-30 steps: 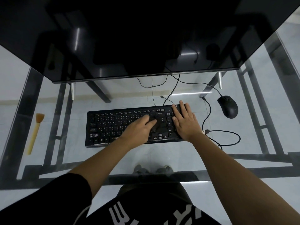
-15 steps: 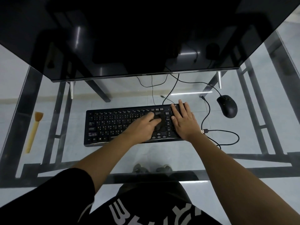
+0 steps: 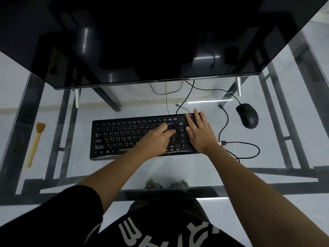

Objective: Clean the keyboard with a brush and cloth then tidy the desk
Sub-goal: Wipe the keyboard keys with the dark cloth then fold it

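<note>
A black keyboard lies on the glass desk in front of me. My left hand grips a dark cloth and presses it on the keys right of the middle; most of the cloth is hidden under the fingers. My right hand lies flat with straight fingers on the keyboard's right end, over the number pad. A wooden brush with tan bristles lies on the desk at the far left, apart from both hands.
A large dark monitor leans over the back of the desk. A black mouse sits at the right, with loose cables and a USB plug between it and the keyboard. The desk's black frame shows through the glass.
My left hand with the cloth has slid away from me, toward the keyboard's upper rows. My right hand has stayed on the right end.
</note>
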